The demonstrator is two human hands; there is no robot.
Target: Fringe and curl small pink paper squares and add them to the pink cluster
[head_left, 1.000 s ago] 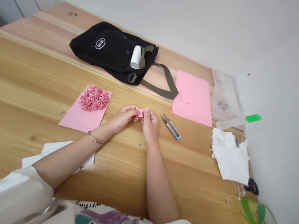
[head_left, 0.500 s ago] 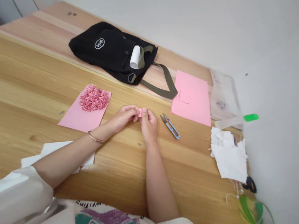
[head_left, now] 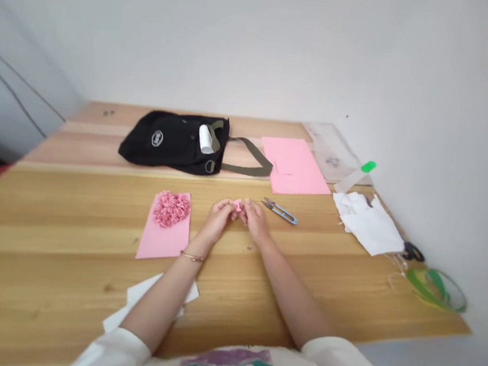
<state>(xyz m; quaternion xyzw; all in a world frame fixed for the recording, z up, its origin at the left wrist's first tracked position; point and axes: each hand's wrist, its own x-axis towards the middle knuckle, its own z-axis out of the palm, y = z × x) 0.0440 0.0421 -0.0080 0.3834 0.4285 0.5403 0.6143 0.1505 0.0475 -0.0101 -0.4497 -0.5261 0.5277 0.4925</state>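
Observation:
My left hand (head_left: 219,217) and my right hand (head_left: 255,219) meet over the middle of the wooden table (head_left: 68,258). Both pinch a small piece of pink paper (head_left: 238,205) between their fingertips. A thin bracelet sits on my left wrist. To the left lies a pink sheet (head_left: 163,237) bearing a heap of small pink paper curls (head_left: 171,209). Thread snips (head_left: 280,210) lie just right of my right hand.
A black bag (head_left: 172,140) with an olive strap and a white roll (head_left: 205,138) lies at the back. Pink sheets (head_left: 294,166), white paper scraps (head_left: 369,223) and a green tape ring (head_left: 436,287) are at the right. White paper (head_left: 139,299) lies under my left forearm.
The view has swung up and back, showing more wall and table. My hands stay together on the pink piece in the same spot by the snips.

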